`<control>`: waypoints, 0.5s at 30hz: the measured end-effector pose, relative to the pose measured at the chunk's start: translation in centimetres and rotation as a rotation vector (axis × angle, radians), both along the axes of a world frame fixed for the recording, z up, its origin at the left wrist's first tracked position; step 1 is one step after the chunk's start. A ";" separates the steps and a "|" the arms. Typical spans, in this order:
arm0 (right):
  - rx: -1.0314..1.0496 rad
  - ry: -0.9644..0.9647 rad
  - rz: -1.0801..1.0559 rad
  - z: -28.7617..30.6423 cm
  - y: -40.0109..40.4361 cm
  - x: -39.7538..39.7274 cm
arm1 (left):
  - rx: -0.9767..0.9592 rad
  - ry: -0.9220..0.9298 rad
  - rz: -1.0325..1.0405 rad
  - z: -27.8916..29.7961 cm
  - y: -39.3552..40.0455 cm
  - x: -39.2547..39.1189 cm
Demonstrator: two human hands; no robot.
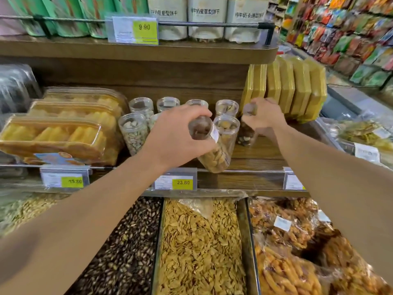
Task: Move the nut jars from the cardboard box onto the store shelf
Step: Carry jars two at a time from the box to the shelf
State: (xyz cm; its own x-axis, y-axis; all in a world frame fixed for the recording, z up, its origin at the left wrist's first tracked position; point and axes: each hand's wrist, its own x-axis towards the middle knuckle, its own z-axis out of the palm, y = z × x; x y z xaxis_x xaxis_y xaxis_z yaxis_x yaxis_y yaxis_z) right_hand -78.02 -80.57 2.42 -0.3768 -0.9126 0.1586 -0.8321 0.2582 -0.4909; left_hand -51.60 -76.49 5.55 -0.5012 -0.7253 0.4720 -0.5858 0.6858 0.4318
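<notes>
On the wooden shelf (255,154), trays of yellow pastry (57,135) fill the left end, up to the front rail. Just right of them, clear nut jars (134,133) stand upright in two rows toward the shelf's back. The left hand (176,133) is clenched around the lid end of a jar of pale nuts (214,154), which is tilted, its base low over the shelf's front edge above the 23.80 price tag (182,182). Beside it stands another upright jar (226,126). The right hand (263,113) grips from above a jar of dark nuts (245,133), near the shelf's right part; whether its base touches the wood cannot be told. Flat yellow boxes (287,90) stand behind that hand.
</notes>
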 end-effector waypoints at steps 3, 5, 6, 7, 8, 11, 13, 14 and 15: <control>-0.026 -0.024 0.026 -1.0 -0.3 0.0 | 0.020 0.007 0.003 -0.5 -0.5 0.0; -0.054 -0.033 0.033 -1.4 -0.2 0.0 | 0.029 0.007 0.000 -0.7 -0.7 0.0; -0.059 -0.034 0.037 -1.4 -0.2 0.0 | 0.030 0.009 0.002 -0.8 -0.8 0.0; -0.060 -0.032 0.039 -1.5 -0.3 -0.1 | 0.030 0.010 0.003 -0.8 -0.8 0.0; -0.061 -0.033 0.041 -1.4 -0.2 -0.2 | 0.028 0.010 0.005 -0.8 -0.8 0.0; -0.099 -0.043 0.013 -1.7 0.8 -0.4 | 0.021 0.016 0.008 -0.6 -0.5 -0.2; -0.143 -0.032 -0.028 -2.2 2.5 -0.7 | 0.005 0.035 0.012 -0.3 -0.2 -0.9; -0.150 -0.007 -0.035 -2.7 3.5 -0.8 | 0.005 0.049 0.010 -0.3 -0.1 -1.4; -0.142 0.021 -0.035 -3.1 4.6 -0.9 | 0.009 0.061 0.002 -0.2 0.0 -2.0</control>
State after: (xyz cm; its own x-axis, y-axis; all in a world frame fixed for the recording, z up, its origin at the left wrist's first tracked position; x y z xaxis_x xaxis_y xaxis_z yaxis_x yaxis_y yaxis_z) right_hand -78.90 -76.01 -0.67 -0.4032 -0.8669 0.2931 -0.8341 0.2165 -0.5073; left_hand -53.56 -76.52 5.31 -0.4700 -0.7306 0.4952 -0.5597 0.6805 0.4729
